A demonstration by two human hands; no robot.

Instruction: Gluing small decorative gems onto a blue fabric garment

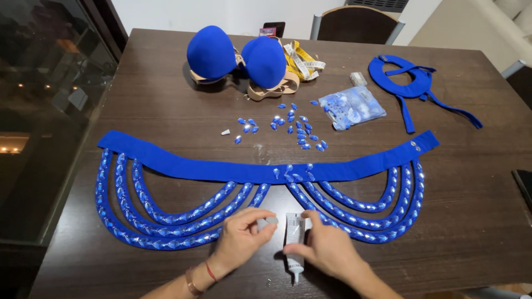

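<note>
Glue tube (294,241) lies on the desk (166,111) near the front edge, nozzle toward us, and our right hand (327,249) rests on it with the fingers curled over its body, index finger reaching to its upper end. Our left hand (242,235) sits just beside it, thumb and forefinger pinching a small grey gem (271,220); a red cord and a thin band circle that wrist.

Beyond both hands spreads a blue belt (266,169), a long fabric band with loops of shiny blue stones hanging from each half toward us. A few stones sit at the band's centre. Farther back, loose gems (288,127) are scattered on the desk, next to a clear bag (354,106) holding more. At the far edge we see a blue bra (235,55) with beige straps, touching a yellow tape measure (302,61). To the right lies a blue collar (413,83) with trailing ties. A chair (357,25) stands behind the desk.
</note>
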